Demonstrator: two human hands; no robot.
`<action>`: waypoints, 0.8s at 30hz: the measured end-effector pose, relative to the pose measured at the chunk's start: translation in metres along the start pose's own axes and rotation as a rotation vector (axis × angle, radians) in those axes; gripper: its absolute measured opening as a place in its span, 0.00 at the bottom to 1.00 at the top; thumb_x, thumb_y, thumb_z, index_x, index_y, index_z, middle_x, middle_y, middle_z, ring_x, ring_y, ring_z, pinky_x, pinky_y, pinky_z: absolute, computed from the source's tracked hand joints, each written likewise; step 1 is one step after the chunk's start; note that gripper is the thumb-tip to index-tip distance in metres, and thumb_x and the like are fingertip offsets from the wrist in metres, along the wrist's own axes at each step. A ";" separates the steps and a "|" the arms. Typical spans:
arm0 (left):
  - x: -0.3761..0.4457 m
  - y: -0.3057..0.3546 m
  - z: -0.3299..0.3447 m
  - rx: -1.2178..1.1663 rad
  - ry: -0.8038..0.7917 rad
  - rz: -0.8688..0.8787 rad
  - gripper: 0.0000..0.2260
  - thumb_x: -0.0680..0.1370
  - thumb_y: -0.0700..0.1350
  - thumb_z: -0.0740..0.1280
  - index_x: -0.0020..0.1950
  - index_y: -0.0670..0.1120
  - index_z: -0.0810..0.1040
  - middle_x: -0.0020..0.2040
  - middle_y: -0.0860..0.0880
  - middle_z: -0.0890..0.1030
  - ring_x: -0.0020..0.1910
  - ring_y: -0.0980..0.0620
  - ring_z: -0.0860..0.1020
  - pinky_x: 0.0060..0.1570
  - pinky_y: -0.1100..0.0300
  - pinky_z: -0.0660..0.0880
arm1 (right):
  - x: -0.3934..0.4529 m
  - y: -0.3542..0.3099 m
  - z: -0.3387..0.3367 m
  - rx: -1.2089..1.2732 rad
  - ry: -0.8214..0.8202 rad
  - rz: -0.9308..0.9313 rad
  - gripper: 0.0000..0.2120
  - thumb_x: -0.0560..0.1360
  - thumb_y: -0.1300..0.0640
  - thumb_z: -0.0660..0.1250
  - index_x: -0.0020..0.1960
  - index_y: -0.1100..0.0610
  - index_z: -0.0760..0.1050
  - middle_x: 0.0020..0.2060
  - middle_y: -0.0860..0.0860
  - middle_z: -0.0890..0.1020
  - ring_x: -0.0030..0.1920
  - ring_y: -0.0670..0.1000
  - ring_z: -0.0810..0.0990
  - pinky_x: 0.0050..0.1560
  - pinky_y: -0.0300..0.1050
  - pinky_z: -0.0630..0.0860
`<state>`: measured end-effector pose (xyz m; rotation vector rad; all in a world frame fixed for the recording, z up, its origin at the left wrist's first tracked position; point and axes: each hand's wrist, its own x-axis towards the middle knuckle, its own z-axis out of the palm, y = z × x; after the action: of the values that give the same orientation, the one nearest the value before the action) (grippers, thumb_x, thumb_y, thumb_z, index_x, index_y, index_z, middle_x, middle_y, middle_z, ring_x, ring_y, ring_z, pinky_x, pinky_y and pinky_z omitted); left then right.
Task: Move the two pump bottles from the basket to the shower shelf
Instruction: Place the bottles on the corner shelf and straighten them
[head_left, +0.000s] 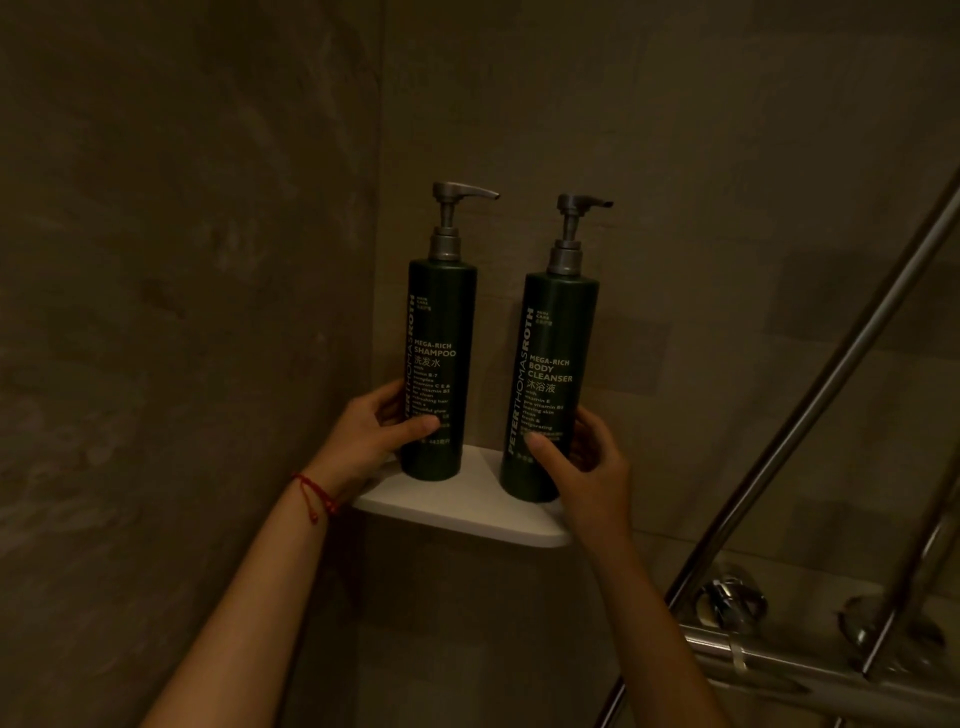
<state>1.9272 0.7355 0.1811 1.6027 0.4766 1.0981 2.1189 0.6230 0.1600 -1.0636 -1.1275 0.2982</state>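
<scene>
Two bottles, shampoo (439, 364) and cleanser (550, 384), upright on the corner shelf (467, 512), well apart, labels and pumps forward for easy reach. Left hand (374, 431) wrapped low round the shampoo, right hand (587, 457) round the cleanser, probably steadying both bases before release. No basket in view.

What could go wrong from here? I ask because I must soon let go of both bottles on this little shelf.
1. The body cleanser bottle leans slightly and stands near the front edge of the white corner shelf; if the right hand lets go early, it may tip off.
2. The shampoo bottle is tall and narrow; the left hand could knock it while withdrawing.
3. The shelf is small, so nudging one bottle may push the other.
</scene>
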 end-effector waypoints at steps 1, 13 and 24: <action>0.000 0.000 0.000 -0.009 0.001 0.000 0.19 0.61 0.44 0.71 0.50 0.57 0.74 0.49 0.56 0.79 0.45 0.63 0.80 0.37 0.68 0.78 | 0.000 0.000 0.000 0.001 0.000 -0.001 0.25 0.65 0.55 0.73 0.59 0.48 0.70 0.49 0.40 0.77 0.46 0.32 0.78 0.40 0.27 0.76; 0.001 -0.001 0.000 0.006 0.016 -0.009 0.23 0.61 0.45 0.71 0.53 0.56 0.72 0.51 0.57 0.77 0.50 0.61 0.76 0.45 0.65 0.75 | -0.002 0.000 0.000 -0.031 0.015 -0.005 0.25 0.66 0.56 0.72 0.61 0.51 0.69 0.49 0.39 0.76 0.45 0.31 0.77 0.40 0.26 0.75; -0.004 0.004 0.004 0.039 0.049 0.011 0.27 0.69 0.37 0.69 0.66 0.45 0.66 0.55 0.54 0.75 0.51 0.62 0.74 0.40 0.69 0.75 | -0.003 -0.006 0.001 -0.043 0.002 0.022 0.25 0.68 0.58 0.71 0.63 0.53 0.69 0.49 0.40 0.77 0.45 0.30 0.77 0.40 0.25 0.74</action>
<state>1.9278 0.7283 0.1832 1.6170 0.5251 1.1444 2.1146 0.6189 0.1628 -1.1153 -1.1254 0.2916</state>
